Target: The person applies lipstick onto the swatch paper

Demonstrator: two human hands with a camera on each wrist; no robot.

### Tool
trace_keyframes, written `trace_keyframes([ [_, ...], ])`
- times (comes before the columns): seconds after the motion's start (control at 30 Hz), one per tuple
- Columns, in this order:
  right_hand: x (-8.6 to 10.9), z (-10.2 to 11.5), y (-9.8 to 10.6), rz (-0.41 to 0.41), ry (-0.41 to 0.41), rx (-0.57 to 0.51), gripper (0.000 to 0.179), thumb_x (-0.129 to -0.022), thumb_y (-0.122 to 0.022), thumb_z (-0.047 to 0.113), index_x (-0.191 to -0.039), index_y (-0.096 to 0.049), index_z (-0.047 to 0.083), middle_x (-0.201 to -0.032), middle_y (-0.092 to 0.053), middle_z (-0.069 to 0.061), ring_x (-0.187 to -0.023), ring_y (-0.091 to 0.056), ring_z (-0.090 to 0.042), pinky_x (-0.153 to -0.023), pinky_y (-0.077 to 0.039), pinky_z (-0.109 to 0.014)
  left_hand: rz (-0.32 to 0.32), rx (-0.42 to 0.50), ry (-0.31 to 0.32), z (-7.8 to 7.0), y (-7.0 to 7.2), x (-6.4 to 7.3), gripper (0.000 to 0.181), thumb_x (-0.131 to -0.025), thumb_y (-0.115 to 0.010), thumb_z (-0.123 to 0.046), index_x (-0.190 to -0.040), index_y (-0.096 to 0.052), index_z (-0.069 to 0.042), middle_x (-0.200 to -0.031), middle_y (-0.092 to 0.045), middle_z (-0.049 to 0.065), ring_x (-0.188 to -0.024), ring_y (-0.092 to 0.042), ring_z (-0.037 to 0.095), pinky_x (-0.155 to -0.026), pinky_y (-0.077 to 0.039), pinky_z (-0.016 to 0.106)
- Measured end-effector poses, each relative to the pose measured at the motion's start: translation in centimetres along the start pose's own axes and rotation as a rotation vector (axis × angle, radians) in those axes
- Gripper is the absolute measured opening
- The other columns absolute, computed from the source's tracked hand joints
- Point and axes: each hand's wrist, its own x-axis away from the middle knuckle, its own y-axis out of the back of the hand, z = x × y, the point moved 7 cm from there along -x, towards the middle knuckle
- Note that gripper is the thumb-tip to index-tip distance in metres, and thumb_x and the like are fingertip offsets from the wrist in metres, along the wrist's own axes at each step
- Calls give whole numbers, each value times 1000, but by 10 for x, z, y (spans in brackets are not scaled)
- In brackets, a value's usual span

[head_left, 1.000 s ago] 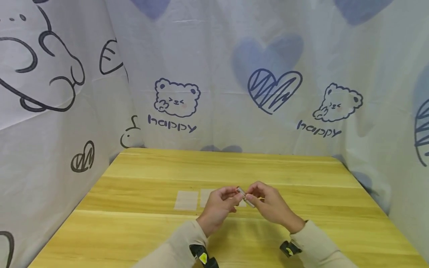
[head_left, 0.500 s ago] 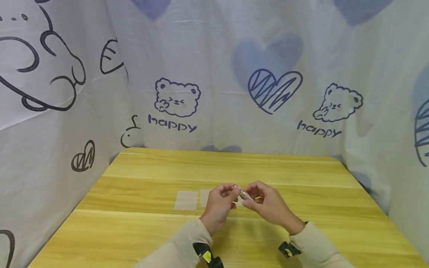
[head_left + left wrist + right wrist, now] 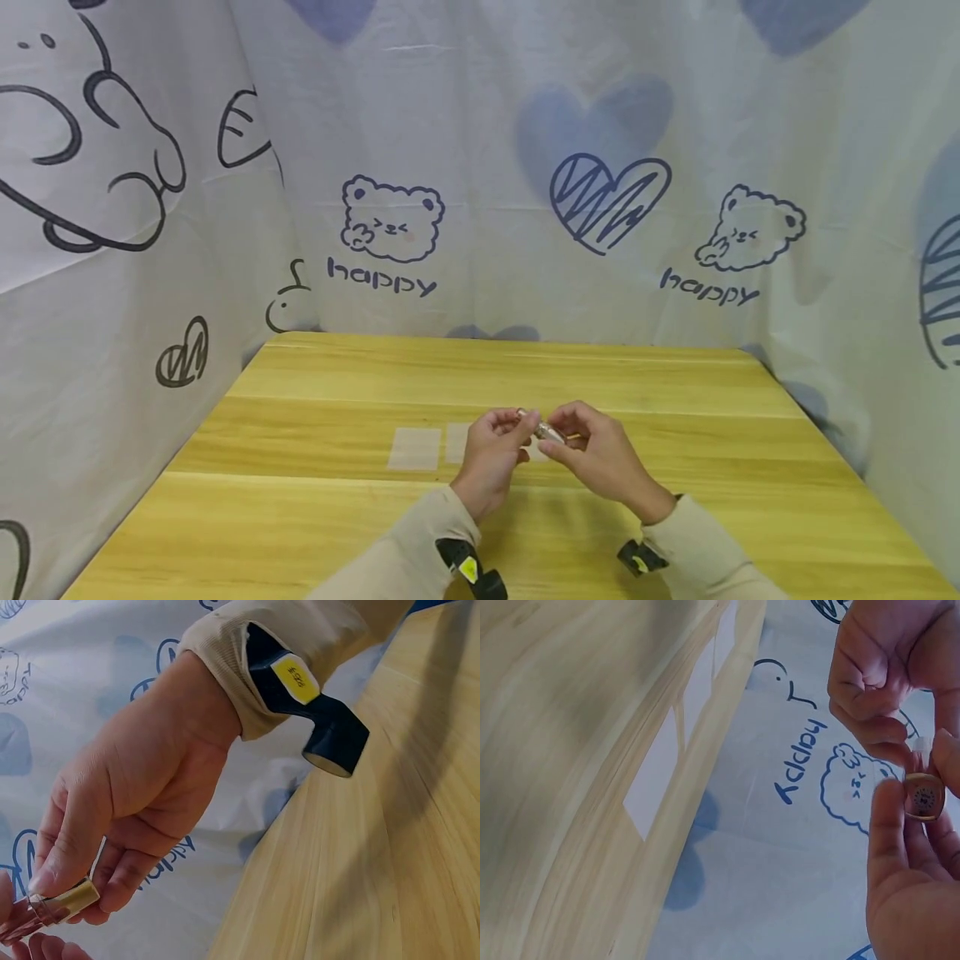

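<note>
— If the tube point(image 3: 552, 433) serves as reference point, which writing can be read?

— Lower-case "happy" twice on the white cloth backdrop point(image 3: 480, 108): left word point(image 3: 381, 277) beyond the tube to its left, right word point(image 3: 708, 287) beyond it to its right. Above each, an outlined bear head point(image 3: 392, 218).

— Labels closer in?

— Round printed mark point(image 3: 924, 797) on the tube's end, right wrist view; too small to read. Yellow sticker point(image 3: 295, 678) on the left black wristband point(image 3: 341, 742) carries characters, not legible.

— Materials and shapes?

— Tube: slim cylinder, one glossy gold-coloured section, one clear section with reddish tint. Backdrop creased; scribbled heart point(image 3: 610, 204) beyond the tube, slightly right. Tabletop point(image 3: 315, 517) below the tube: yellowish wood grain. Three pale rectangular cards point(image 3: 658, 776) lie flat on it, in a row running left from the tube's area; left hand partly covers the row in the head view. Sleeves point(image 3: 405, 542) beige, ribbed weave at the left cuff.

— State of the hands?

— Left hand point(image 3: 491, 458): closed on the tube's left part, thumb pressed to its side. Right hand point(image 3: 603, 454): finger and thumb pinch the right part. Tube held slanted above the tabletop, between both sets of fingertips.
</note>
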Motion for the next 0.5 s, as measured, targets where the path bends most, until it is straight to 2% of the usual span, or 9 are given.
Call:
trace_keyframes([
  [0.23,1,6,0,-65,100,-11,27,-80,-79,3,-102,-65,1,-95,-67,-7,-82,-66,-17,-71,-56,-25,-61,24,11,0,2,-3,23,-88,-74,-20,-90,-59,-4,-83,-58,2,-75,-55,13,-62,-47,23],
  [0.37,2,10,2,-110,156,35,23,-80,-78,1,-100,-67,1,-93,-69,-6,-81,-67,-15,-70,-56,-25,-60,47,-5,-2,1,-3,20,-89,-73,-16,-91,-59,-2,-84,-58,3,-76,-55,13,-63,-47,23],
  [0.5,2,11,3,-125,173,63,18,-84,-74,0,-100,-68,-1,-88,-69,-5,-74,-67,-13,-64,-56,-24,-49,53,-34,-5,0,-2,19,-90,-71,-13,-96,-60,1,-85,-59,4,-76,-55,12,-64,-47,23],
])
